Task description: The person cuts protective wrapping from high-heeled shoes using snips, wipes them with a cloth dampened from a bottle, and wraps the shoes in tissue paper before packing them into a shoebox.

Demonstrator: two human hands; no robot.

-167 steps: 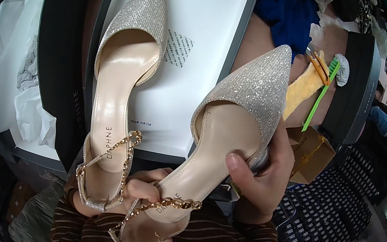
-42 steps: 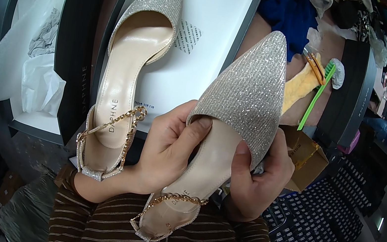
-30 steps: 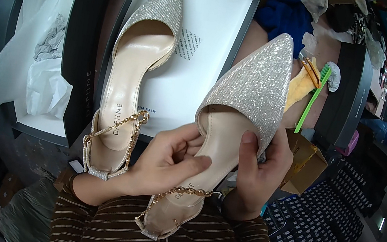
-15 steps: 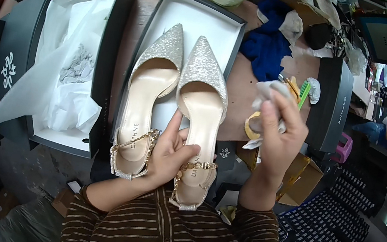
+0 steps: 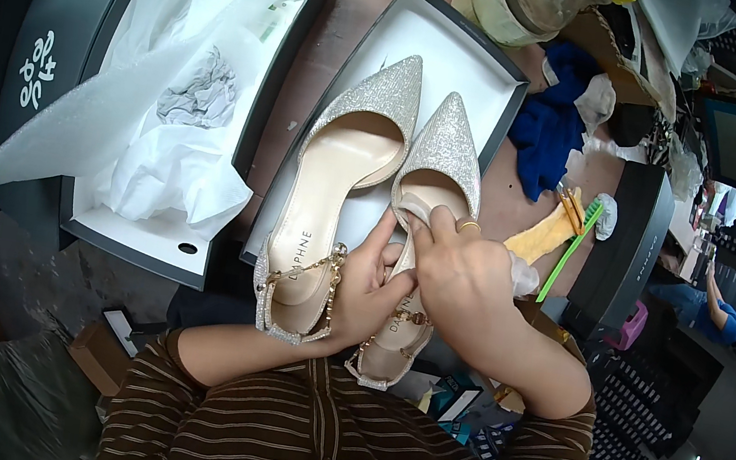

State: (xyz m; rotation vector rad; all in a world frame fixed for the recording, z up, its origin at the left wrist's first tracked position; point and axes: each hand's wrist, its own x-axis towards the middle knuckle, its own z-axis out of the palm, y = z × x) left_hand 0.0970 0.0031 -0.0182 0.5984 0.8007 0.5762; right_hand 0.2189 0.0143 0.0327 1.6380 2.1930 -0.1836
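Two pointed silver glitter shoes with gold chain ankle straps lie side by side over a shallow white-lined box (image 5: 457, 48). My left hand (image 5: 368, 292) sits between them, closed around the middle of the right shoe (image 5: 447, 147). The left shoe (image 5: 378, 98) rests alongside that hand, its heel end over my wrist. My right hand (image 5: 458, 267) is closed on a whitish cloth (image 5: 415, 206) and presses it into the right shoe's opening, just behind the toe. Part of the cloth and most fingertips are hidden.
On the left stands a dark shoebox (image 5: 243, 140) with white tissue paper (image 5: 196, 171). To the right are a green brush (image 5: 571, 251), a yellow cloth (image 5: 546, 238), a blue cloth (image 5: 538, 141) and another dark box (image 5: 637, 242). A jar (image 5: 501, 7) stands at the back.
My right hand has come down and left from beside the shoes, bringing the cloth into the right shoe. My left hand keeps its hold. The whole view has shifted.
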